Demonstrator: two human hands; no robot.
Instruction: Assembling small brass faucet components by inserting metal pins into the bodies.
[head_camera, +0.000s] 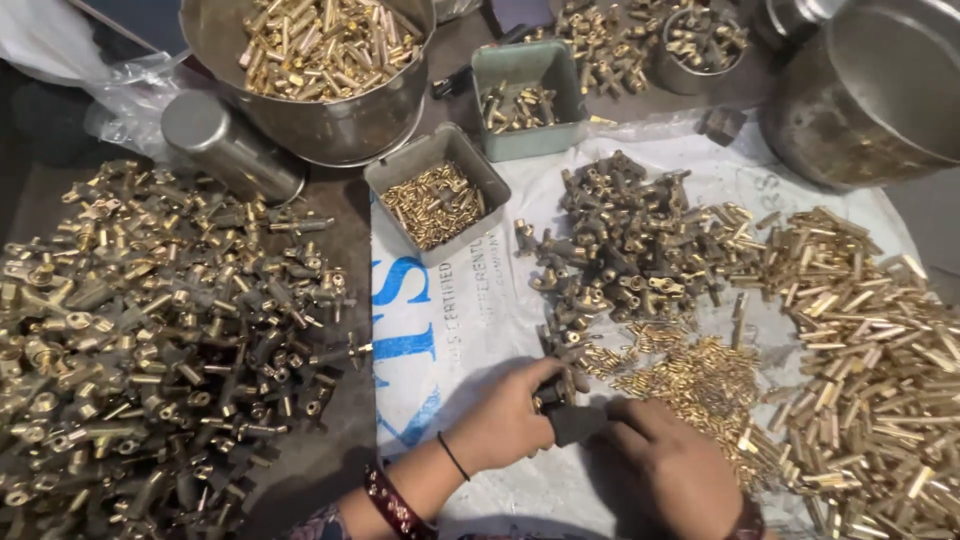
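Centrally, near the lower edge, the left hand (510, 415) is closed around a small brass valve body (556, 388), fingers curled, thumb on top. The right hand (672, 462) meets it from the other side, fingers wrapped around a dark tool handle (580, 422) whose end touches the valve body. Both hands work above a white printed sack (440, 330) spread over the table.

Items around them:
- Large heap of assembled brass valves (150, 340), left of the sack, on the dark table.
- Smaller pile of dull valve bodies (630, 245), on the sack just beyond the hands.
- Scatter of small brass screws (700, 385), just right of the hands.
- Heap of brass tubes (870, 350), far right.
- Square grey tin (372, 180) of small brass pieces, at the sack's upper left corner.
- Green tray (480, 70) holding a few fittings, behind the tin.
- Round steel bowl (330, 125) filled with brass pins, top left; a steel canister (225, 145) lies tilted beside it.
- Large steel pot (860, 100), top right.
- Left wrist: dark red bangles (392, 505), thin black band (452, 455).
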